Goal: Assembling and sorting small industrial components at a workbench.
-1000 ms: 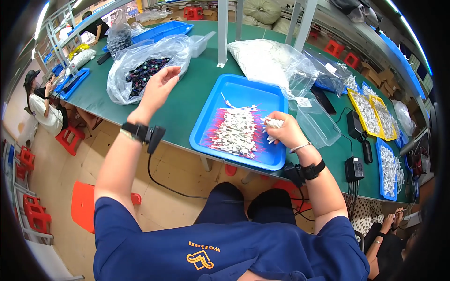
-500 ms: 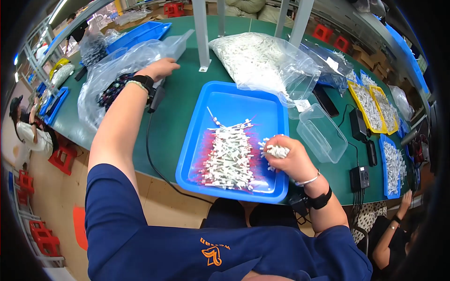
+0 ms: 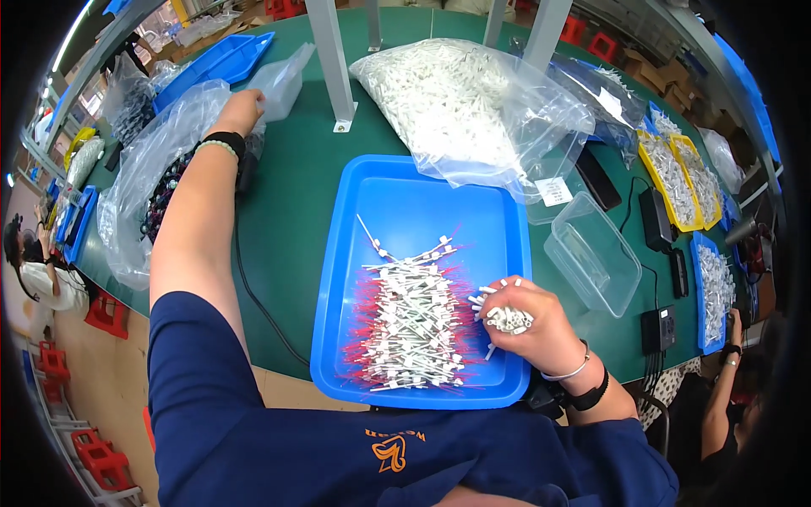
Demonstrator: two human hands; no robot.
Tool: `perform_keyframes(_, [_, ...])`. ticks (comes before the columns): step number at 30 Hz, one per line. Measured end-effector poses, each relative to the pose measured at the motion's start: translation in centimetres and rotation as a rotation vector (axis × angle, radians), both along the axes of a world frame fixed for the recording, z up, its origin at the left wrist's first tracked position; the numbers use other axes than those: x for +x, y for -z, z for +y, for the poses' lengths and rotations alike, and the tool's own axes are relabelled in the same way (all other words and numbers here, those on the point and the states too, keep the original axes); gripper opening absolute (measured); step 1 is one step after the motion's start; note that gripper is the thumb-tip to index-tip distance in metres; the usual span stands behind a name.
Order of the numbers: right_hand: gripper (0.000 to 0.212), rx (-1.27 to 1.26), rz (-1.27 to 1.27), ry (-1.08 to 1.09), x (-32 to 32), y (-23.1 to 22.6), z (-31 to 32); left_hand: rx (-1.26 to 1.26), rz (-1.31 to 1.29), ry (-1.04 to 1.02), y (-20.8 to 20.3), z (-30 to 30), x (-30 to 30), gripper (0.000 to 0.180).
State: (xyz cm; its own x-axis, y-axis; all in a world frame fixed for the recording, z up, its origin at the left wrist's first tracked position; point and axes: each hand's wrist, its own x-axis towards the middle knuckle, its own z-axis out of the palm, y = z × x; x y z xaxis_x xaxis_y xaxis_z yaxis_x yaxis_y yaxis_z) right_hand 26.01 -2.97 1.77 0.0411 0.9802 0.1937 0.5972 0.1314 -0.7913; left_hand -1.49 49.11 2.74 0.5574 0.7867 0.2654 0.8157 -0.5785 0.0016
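Note:
A blue tray (image 3: 456, 211) lies in front of me. On it rests a pile of short white-sleeved pieces (image 3: 414, 325) with thin red wire ends fanning out at both sides. Over the tray's right part, my right hand (image 3: 530, 319) is closed around a bundle of small white tubes (image 3: 509, 319), their hollow ends showing. My left arm reaches far left, where my left hand (image 3: 242, 113) has its fingers curled on the edge of a clear plastic bag (image 3: 182, 118). Dark beaded-looking items (image 3: 165, 198) show at that bag's lower side; the fingertips are partly hidden.
A large clear bag of white tubes (image 3: 448, 101) overlaps the tray's far rim. To the right are a clear plastic box (image 3: 596, 253), black adapters (image 3: 657, 329) and yellow trays (image 3: 667, 177) of parts. A grey metal post (image 3: 331, 68) stands behind. A person sits at right.
My left hand has moved left and slightly up, its fingers now curled at the bag's edge. My right hand keeps the white tubes, now with their ends turned toward me. The view has shifted.

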Motion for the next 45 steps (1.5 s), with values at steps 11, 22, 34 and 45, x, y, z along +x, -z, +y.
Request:
perform_keyframes(11, [0.028, -0.005, 0.009, 0.013, -0.2, 0.3, -0.2, 0.106, 0.078, 0.24, -1.1, -2.9, 1.6, 0.014])
perform_keyframes(22, [0.028, 0.02, 0.001, 0.001, -0.2, 0.4, -0.2, 0.152, 0.033, 0.195, -0.4, -3.4, 0.7, 0.02])
perform_keyframes(34, [0.028, 0.023, 0.0, -0.004, -0.1, 0.5, -0.1, 0.299, -0.125, 0.007, -1.5, -5.1, 1.5, 0.014])
perform_keyframes(45, [0.028, 0.001, 0.02, -0.007, -0.3, 0.3, -0.2, 0.395, -0.285, 0.203, -5.7, -11.4, -0.8, 0.017])
